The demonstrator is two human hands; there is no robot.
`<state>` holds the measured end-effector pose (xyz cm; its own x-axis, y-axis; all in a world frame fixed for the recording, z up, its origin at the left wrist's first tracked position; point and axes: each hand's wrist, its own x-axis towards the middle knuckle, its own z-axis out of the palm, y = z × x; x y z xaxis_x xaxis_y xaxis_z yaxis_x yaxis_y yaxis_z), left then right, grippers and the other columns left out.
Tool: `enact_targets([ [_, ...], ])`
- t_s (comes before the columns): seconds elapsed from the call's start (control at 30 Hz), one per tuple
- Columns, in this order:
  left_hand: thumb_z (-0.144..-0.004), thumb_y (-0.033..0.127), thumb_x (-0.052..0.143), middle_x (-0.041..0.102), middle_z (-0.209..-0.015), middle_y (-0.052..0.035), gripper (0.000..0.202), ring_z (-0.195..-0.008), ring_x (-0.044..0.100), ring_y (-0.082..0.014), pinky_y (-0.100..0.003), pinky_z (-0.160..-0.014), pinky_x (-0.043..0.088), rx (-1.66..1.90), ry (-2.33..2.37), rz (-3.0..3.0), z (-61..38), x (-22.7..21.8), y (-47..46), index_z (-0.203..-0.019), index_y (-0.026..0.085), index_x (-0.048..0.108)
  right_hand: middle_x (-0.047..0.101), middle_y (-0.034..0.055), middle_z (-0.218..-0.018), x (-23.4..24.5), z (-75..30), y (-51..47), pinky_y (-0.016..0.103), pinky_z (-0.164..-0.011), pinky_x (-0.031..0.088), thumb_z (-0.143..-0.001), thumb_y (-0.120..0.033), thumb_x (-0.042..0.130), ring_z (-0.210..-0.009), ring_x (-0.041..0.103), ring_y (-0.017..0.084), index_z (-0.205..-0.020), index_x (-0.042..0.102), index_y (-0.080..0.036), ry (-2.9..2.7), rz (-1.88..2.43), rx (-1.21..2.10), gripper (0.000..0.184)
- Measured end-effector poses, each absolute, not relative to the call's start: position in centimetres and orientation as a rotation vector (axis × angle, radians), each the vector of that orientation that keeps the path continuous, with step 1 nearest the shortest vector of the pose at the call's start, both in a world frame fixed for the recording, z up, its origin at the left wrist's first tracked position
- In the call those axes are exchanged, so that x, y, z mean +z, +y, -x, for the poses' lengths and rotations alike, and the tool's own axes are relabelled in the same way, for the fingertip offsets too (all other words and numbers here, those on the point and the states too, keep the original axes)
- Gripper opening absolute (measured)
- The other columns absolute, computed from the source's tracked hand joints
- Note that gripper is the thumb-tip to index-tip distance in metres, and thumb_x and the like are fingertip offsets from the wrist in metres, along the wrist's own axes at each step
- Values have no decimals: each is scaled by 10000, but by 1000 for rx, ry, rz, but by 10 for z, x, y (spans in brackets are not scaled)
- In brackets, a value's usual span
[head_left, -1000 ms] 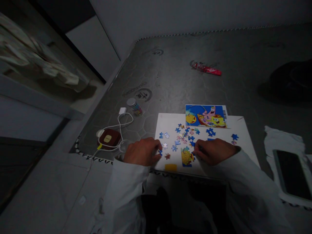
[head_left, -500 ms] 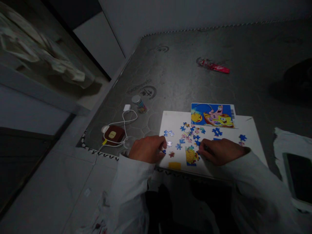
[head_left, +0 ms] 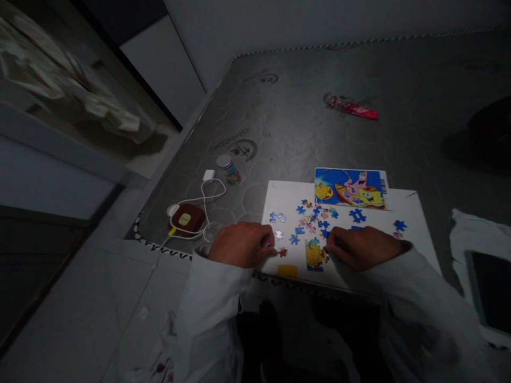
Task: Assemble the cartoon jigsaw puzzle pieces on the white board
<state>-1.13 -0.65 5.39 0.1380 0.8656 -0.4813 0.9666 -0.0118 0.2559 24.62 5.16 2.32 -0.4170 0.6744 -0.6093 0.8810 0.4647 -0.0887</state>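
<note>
My left hand (head_left: pixel 244 245) rests at the left edge of the white board (head_left: pixel 343 276), index finger bent and thumb stretched apart from it. The thumb tip is at a small brownish puzzle piece (head_left: pixel 282 252). Curled fingers close my right hand (head_left: pixel 362 248), its fingertips beside the joined puzzle section (head_left: pixel 315 255) with a yellow burger-like picture. Whatever those fingertips pinch is hidden. Loose blue and pink puzzle pieces (head_left: pixel 310 227) lie between the hands, and a pale star-marked piece (head_left: pixel 278 234) is near my left index finger. The cartoon picture card (head_left: pixel 351 189) lies at the board's back edge.
Left of the board are a lidded jar (head_left: pixel 229 169), a white charger (head_left: pixel 208 175) with its cable, and a brown case (head_left: pixel 187 221). Further back is a red wrapper (head_left: pixel 355 109). A phone (head_left: pixel 491 290) lies on white paper at right. A yellow slip (head_left: pixel 287 270) is at the front edge.
My left thumb has moved right, away from the index finger, to the brownish piece. My right hand stays nearly in place. The view has shifted slightly.
</note>
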Motion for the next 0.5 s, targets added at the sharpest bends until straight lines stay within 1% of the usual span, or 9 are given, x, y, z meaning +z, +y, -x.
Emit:
enact_targets([
  [0.13, -888, 437, 728, 777, -1018, 18, 163, -947, 709, -256, -364, -741, 482, -239, 1757, -1916, 10, 54, -6, -951, 288, 713, 772, 94, -959, 22, -248, 52, 369, -650, 401, -983, -415, 434, -845, 702, 300, -1067, 648, -261, 2227, -1286, -547, 277],
  [0.23, -883, 475, 729, 778, -1005, 20, 204, -936, 712, -260, -363, -735, 484, -241, 1771, -1896, 9, 54, -6, -956, 287, 702, 773, 86, -962, 23, -248, 52, 362, -639, 391, -974, -423, 449, -854, 701, 296, -1051, 650, -270, 2208, -1316, -544, 264],
  [0.37, -895, 549, 689, 778, -983, -11, 288, -871, 711, -254, -370, -727, 491, -234, 1802, -1897, 7, 55, -7, -994, 278, 704, 769, 70, -931, 22, -250, 52, 346, -630, 383, -968, -417, 458, -828, 697, 269, -1040, 650, -271, 2219, -1319, -533, 252],
  [0.5, -928, 498, 661, 783, -1012, -22, 241, -912, 715, -266, -392, -764, 507, -239, 1794, -1902, 8, 55, -6, -1015, 279, 714, 770, 80, -949, 21, -252, 54, 358, -641, 390, -969, -409, 429, -841, 698, 281, -1055, 649, -261, 2220, -1309, -552, 279],
])
